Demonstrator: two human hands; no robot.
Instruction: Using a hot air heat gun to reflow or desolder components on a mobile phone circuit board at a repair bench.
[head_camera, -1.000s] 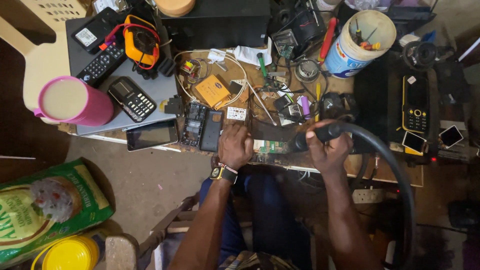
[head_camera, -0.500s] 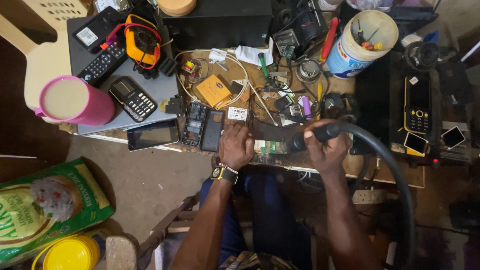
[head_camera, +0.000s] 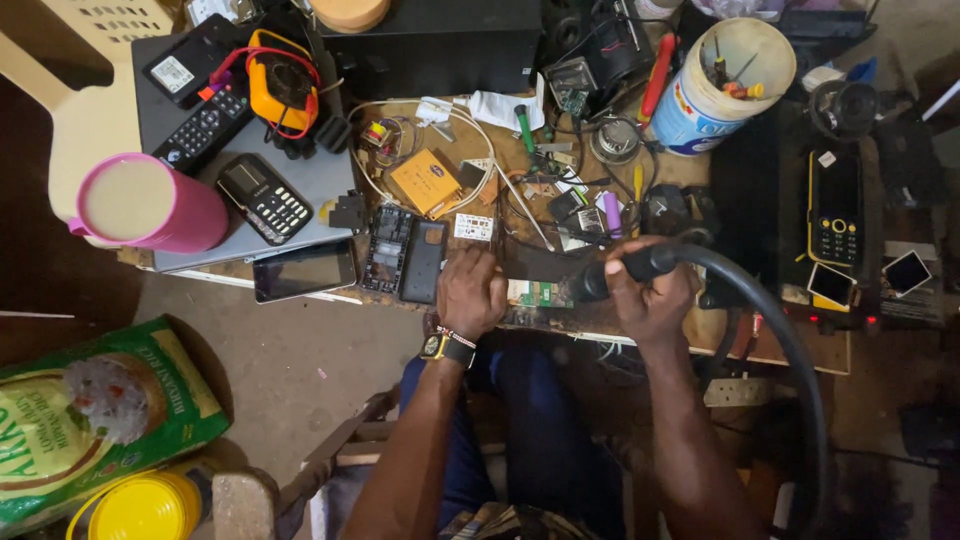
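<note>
Green circuit board (head_camera: 535, 293) lies pinned flat by the left hand (head_camera: 472, 292) (fingers pressed down) so the right hand (head_camera: 650, 300), closed around the hose tool (head_camera: 625, 270), can aim at it.

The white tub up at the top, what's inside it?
Inside the white tub a few thin tools stand up, some with red or orange handles. The rest of its inside looks pale and bare. The tools' lower ends are hidden in the tub, so I can't tell exactly what they are.

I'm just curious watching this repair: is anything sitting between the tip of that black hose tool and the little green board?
Nothing visible does. The right hand points the hose tool at the green board, and the left hand rests at the board's other end, not between them.
</note>
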